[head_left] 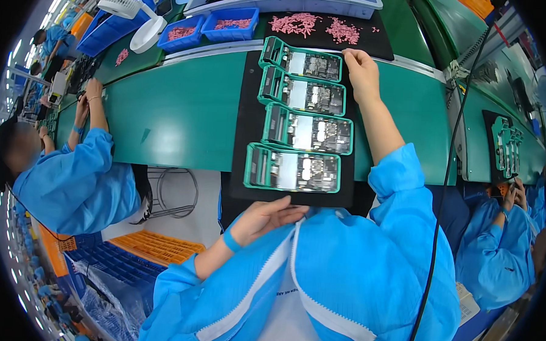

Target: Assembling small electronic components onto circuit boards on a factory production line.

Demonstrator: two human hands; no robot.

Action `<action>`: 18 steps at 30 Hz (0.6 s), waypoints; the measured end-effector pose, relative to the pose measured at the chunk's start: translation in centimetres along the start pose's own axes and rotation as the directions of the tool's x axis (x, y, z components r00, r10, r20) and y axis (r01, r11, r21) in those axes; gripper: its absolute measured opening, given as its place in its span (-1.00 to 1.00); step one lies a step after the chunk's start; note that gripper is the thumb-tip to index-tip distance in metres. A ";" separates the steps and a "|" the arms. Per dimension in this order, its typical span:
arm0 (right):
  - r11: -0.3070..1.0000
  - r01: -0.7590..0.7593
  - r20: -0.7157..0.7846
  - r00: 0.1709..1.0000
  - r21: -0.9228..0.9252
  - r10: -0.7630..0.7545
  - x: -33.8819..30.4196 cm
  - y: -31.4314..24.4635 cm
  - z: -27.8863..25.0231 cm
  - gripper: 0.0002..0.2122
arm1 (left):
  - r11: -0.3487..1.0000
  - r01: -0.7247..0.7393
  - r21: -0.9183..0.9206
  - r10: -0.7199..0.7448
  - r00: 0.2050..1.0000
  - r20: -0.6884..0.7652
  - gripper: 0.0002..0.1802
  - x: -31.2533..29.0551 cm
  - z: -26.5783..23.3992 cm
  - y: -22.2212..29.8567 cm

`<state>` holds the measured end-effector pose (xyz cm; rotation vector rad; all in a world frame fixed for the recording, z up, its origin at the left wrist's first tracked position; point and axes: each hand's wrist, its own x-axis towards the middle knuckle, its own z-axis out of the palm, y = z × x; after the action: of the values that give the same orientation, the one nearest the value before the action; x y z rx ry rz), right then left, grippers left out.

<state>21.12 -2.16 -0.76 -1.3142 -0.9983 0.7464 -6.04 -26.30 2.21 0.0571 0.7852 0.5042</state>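
Several green-framed device housings (294,169) lie in a column on a black board (241,132). Each shows a circuit board with silver shields and a pale rectangular panel, and a dark section at its left end. My right hand (363,77) is at the board's far right corner beside the farthest housing (314,64). Its thumb and fingertips are pinched together; whatever is between them is too small to make out. Low against my jacket, my left hand (268,219) rests at the board's near edge with its fingers stretched out, below the nearest housing.
Beyond the board, small pink pieces (294,24) lie on a black mat (376,47), and more fill two blue bins (230,33). A white fan (146,37) stands at far left. A black cable (442,208) hangs at right. Co-workers in blue sit on both sides.
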 end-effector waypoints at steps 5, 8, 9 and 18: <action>0.990 0.138 -0.037 0.990 -0.021 -0.138 2.1 0.5 -1.2 -0.85 | 0.962 0.030 0.273 -0.063 0.992 0.110 -0.51 -0.8 -2.2 1.3; 0.942 0.129 0.026 0.991 -0.310 -0.127 3.9 0.6 -3.1 -0.85 | 0.656 -0.070 0.752 0.000 0.996 0.092 -0.53 -3.2 -4.2 3.1; 0.914 0.163 0.055 0.987 -0.371 -0.154 4.4 0.5 -3.4 -0.86 | 0.457 -0.127 0.881 0.039 0.992 0.123 -0.56 -4.4 -4.7 4.5; 0.571 0.439 0.374 0.897 -0.694 -0.235 6.6 -1.4 -0.6 -0.92 | -0.337 -0.419 0.843 0.016 0.893 0.450 -0.80 -14.7 9.9 19.4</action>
<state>24.25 3.35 1.72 -1.6866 -1.8522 0.1391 -15.95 -14.55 23.51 2.0212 0.7003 0.0127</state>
